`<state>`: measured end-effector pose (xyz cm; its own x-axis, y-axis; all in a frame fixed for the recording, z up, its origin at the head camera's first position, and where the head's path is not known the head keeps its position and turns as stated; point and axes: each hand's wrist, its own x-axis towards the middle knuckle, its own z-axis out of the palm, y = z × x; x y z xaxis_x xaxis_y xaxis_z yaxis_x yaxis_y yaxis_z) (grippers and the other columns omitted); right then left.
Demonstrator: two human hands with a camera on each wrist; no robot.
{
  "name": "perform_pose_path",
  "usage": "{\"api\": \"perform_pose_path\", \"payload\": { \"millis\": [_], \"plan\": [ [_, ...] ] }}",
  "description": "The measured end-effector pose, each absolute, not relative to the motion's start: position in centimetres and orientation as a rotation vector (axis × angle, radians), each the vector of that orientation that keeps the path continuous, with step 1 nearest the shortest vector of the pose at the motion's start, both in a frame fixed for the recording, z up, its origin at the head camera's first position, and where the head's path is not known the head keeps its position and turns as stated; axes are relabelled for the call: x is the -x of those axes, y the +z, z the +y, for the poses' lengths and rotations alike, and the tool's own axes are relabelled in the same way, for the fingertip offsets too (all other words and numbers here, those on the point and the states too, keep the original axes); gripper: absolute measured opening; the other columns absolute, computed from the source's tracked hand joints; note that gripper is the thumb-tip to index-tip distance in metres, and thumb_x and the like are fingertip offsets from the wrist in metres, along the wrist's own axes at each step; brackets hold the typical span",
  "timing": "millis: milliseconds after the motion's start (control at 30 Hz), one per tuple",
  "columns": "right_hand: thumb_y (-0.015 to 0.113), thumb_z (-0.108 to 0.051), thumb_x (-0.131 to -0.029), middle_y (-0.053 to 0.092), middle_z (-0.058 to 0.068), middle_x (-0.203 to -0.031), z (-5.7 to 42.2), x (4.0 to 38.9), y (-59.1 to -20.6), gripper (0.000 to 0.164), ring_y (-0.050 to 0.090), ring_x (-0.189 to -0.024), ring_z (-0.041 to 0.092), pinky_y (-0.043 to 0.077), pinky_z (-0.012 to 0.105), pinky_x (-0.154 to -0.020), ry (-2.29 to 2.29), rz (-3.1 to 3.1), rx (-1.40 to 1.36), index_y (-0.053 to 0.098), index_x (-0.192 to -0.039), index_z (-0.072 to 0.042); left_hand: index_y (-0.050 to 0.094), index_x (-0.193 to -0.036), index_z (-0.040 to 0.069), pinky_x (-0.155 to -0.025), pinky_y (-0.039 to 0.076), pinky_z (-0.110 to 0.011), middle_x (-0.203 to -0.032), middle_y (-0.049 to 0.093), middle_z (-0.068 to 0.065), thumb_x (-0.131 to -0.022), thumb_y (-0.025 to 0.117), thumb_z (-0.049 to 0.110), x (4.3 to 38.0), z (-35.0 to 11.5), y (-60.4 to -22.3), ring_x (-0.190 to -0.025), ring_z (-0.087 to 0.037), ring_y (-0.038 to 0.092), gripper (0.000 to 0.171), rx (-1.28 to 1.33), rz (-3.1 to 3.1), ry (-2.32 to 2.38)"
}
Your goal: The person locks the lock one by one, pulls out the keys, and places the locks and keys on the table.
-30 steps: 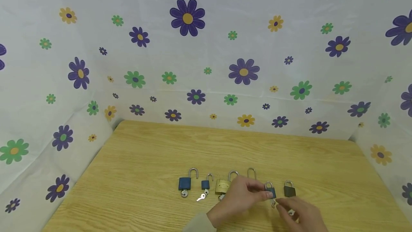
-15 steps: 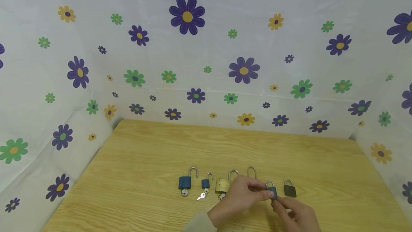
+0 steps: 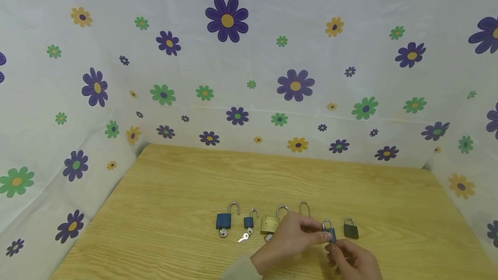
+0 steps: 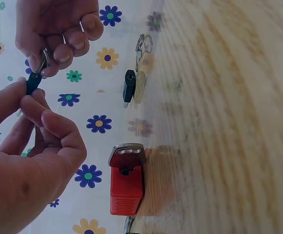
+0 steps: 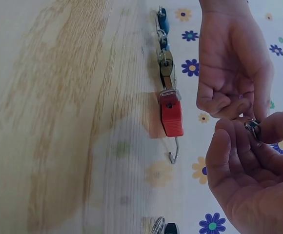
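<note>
Pinched between the thumb and fingers of the left hand [image 3: 293, 234]: a small blue padlock [image 3: 332, 231], raised just above the wooden table [image 3: 175, 185], shackle pointing toward the far edge. Gripped at its lower end by the thumb and fingers of the right hand [image 3: 355, 260]: small metal keys [image 4: 44, 58], mostly hidden by the fingertips. Other fingers of both hands loosely bent.

Just to the right, lying on the table: a black padlock [image 3: 351, 231], with its keys in sight from the left wrist. To the left, behind the left hand in the head view except for a raised shackle: a red padlock [image 4: 127, 192], plain in both wrist views. Farther left, in a row: a brass padlock [image 3: 267, 224], partly covered by the left hand, a second small padlock [image 3: 248, 222] in blue, and a large blue padlock [image 3: 223, 221], all three with shackles open and keys at the base. At the left wrist, a pale sleeve [image 3: 242, 269]. Around the table, white cloth [image 3: 264, 12] with purple, yellow and green flowers.
</note>
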<state>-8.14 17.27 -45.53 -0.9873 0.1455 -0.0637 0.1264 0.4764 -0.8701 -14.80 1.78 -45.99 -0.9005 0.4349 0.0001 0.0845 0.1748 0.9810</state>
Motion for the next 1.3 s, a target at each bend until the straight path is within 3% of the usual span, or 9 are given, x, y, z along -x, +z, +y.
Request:
{"api": "perform_pose_path", "payload": {
  "millis": [400, 600, 767, 1033, 1300],
  "plan": [
    [0.054, 0.000, -0.094, 0.054, 0.005, -0.056, 17.33, 8.01, -45.66, 0.017, 0.047, -0.046, 0.009, 0.041, 0.020, -0.043, 1.561, -2.701, 0.216, 0.066, -0.082, 0.001, 0.080, -0.088, 0.010, -0.067, 0.056, -0.023, -0.086, 0.077, 0.001, -0.083, 0.077, 0.032, 14.62, 1.89, -46.09, -0.074, -0.003, 0.066, 0.023, -0.509, 2.145, 1.807],
    [0.055, 0.000, -0.092, 0.058, 0.004, -0.058, 17.12, 8.17, -45.60, 0.017, 0.046, -0.048, 0.009, 0.041, 0.021, -0.045, 1.464, -2.722, 0.232, 0.064, -0.078, -0.002, 0.081, -0.088, 0.010, -0.067, 0.056, -0.024, -0.086, 0.078, 0.000, -0.083, 0.077, 0.031, 14.70, 2.00, -46.31, -0.074, -0.003, 0.066, 0.022, -0.500, 2.151, 1.798],
    [0.056, 0.002, -0.085, 0.049, -0.001, -0.053, 16.98, 8.25, -45.44, 0.015, 0.042, -0.046, 0.009, 0.035, 0.020, -0.044, 1.365, -2.750, 0.275, 0.061, -0.072, -0.005, 0.081, -0.087, 0.010, -0.067, 0.055, -0.023, -0.086, 0.078, -0.001, -0.083, 0.077, 0.031, 14.66, 2.19, -46.40, -0.075, -0.002, 0.065, 0.022, -0.489, 2.153, 1.801],
    [0.057, 0.003, -0.078, 0.046, -0.003, -0.052, 16.99, 8.30, -45.43, 0.016, 0.040, -0.045, 0.009, 0.033, 0.020, -0.044, 1.307, -2.737, 0.295, 0.058, -0.066, -0.008, 0.081, -0.086, 0.013, -0.066, 0.053, -0.022, -0.083, 0.078, 0.005, -0.083, 0.076, 0.033, 14.62, 2.10, -46.34, -0.076, -0.001, 0.063, 0.020, -0.495, 2.130, 1.810],
    [0.057, 0.006, -0.086, 0.043, -0.005, -0.052, 17.04, 8.39, -45.73, 0.024, 0.038, -0.045, 0.006, 0.033, 0.019, -0.041, 1.296, -2.660, 0.151, 0.058, -0.066, -0.007, 0.081, -0.089, 0.014, -0.061, 0.052, -0.021, -0.086, 0.078, 0.005, -0.085, 0.075, 0.032, 14.72, 2.07, -46.16, -0.073, -0.002, 0.062, 0.020, -0.437, 2.068, 1.842]
  ]
}}
